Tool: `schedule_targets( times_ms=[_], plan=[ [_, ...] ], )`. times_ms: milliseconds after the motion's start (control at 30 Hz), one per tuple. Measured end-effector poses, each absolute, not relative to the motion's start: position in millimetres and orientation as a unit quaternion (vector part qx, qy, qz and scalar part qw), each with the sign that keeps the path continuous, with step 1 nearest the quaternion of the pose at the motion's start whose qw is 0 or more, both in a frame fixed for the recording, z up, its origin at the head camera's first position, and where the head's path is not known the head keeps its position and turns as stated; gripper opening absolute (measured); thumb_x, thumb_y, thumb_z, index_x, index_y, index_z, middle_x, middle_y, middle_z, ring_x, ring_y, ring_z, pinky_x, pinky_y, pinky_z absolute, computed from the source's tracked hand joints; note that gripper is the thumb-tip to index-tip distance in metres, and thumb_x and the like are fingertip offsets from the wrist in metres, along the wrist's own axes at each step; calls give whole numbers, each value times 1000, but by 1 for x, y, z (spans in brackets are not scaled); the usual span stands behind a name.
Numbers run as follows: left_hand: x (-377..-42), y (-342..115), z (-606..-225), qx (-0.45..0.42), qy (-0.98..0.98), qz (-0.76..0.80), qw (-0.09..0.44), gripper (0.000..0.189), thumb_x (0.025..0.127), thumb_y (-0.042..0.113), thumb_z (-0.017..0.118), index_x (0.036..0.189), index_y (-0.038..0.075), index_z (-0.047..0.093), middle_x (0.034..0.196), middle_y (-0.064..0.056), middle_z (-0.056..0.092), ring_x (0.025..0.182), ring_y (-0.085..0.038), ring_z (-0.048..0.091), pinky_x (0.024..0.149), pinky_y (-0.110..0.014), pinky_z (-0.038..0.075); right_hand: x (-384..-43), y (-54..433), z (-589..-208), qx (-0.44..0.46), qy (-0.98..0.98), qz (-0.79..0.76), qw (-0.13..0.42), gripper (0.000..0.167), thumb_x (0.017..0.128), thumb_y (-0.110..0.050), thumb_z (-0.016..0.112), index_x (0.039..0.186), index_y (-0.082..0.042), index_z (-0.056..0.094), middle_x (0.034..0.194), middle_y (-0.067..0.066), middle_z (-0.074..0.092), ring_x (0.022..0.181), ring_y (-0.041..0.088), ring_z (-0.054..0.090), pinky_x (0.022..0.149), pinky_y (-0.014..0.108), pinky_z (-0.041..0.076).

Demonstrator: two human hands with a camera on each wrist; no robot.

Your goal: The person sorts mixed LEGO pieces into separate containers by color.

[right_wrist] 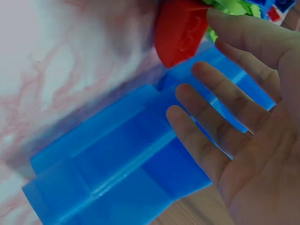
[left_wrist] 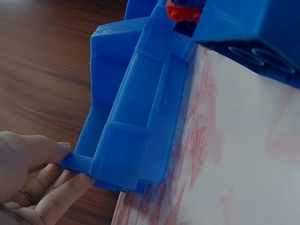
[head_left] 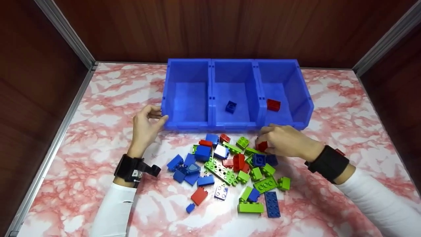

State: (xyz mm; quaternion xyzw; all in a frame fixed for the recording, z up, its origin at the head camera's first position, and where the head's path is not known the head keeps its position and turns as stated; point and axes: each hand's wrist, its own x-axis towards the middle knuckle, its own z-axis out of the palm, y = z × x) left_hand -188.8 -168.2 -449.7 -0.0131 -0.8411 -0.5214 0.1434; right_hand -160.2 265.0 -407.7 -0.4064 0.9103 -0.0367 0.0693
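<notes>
A blue three-compartment bin (head_left: 233, 126) stands at the back of the table. My left hand (head_left: 147, 126) holds its left front corner, thumb on one side of the wall and fingers on the other, as the left wrist view shows of the bin (left_wrist: 126, 126). My right hand (head_left: 284, 140) is just in front of the right compartment and pinches a red brick (head_left: 262, 146). In the right wrist view the thumb meets that red brick (right_wrist: 180, 33), while the other fingers are spread. A dark blue brick (head_left: 231, 107) lies in the middle compartment, a red brick (head_left: 273, 104) in the right one.
Loose blue, green, red and white bricks are piled in front of the bin, among them a long green piece (head_left: 220, 171) and a blue plate (head_left: 272, 204). Wood-patterned panels (head_left: 210, 29) wall in the marbled table (head_left: 338, 131).
</notes>
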Motion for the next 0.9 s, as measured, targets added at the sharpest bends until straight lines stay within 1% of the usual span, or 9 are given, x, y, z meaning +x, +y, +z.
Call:
schedule_targets(
  times_ms=[133,233,400,533,567,733,767,800,900],
  plan=[
    [-189,-168,-449,-14,-841,-521,147,29,87,-1,80,113,-7,69,111,-26,75,98,-36,72,93,-36,57,-160,267,-414,-412,908,-38,58,28,81,-7,89,106,-19,83,115,10,77,105,30,72,80,45,66],
    [-189,-167,-449,-15,-841,-521,147,28,87,-2,80,113,-7,69,111,-26,75,98,-37,72,93,-39,58,-160,270,-416,-408,910,-42,54,26,81,-7,89,103,-19,83,114,8,78,104,29,72,79,44,66],
    [-189,-167,-450,-13,-841,-521,146,29,87,-1,80,113,-7,69,111,-26,75,99,-37,72,95,-42,58,-156,280,-416,-386,919,-51,57,24,82,-9,88,104,-19,83,110,6,77,100,27,71,77,44,64],
    [-188,-167,-449,-12,-840,-522,147,28,87,-1,80,112,-8,69,109,-26,75,98,-38,72,95,-45,58,-154,292,-416,-372,924,-61,65,28,80,-3,85,103,-19,83,108,4,76,99,25,72,73,40,64],
    [-188,-167,-449,-11,-841,-521,147,27,88,-1,80,111,-7,69,109,-26,76,96,-35,73,95,-45,58,-153,295,-416,-370,924,-65,67,29,79,-2,85,103,-19,83,108,4,76,99,24,72,74,40,64],
    [-187,-167,-448,-9,-842,-519,146,26,88,0,79,110,-8,69,109,-26,76,95,-34,72,95,-45,58,-151,311,-416,-360,928,-74,60,29,78,-4,88,101,-20,82,103,2,76,94,19,72,72,37,63],
    [-187,-167,-448,-9,-842,-520,145,26,88,0,79,111,-8,69,110,-26,75,96,-34,72,95,-45,58,-150,314,-416,-357,929,-73,60,28,79,-5,89,102,-20,82,102,1,76,92,18,72,72,36,63],
    [-187,-167,-448,-8,-841,-521,144,26,88,-1,79,111,-8,69,110,-27,75,97,-37,72,96,-46,58,-149,317,-416,-353,931,-72,58,28,78,-5,89,101,-19,82,101,1,76,91,17,72,71,36,63],
    [-187,-167,-449,-7,-840,-524,140,28,88,-1,79,113,-8,68,111,-27,75,99,-38,71,97,-47,58,-146,324,-417,-341,936,-73,59,28,77,-6,91,101,-20,82,99,-1,75,89,15,71,70,35,63]
  ],
)
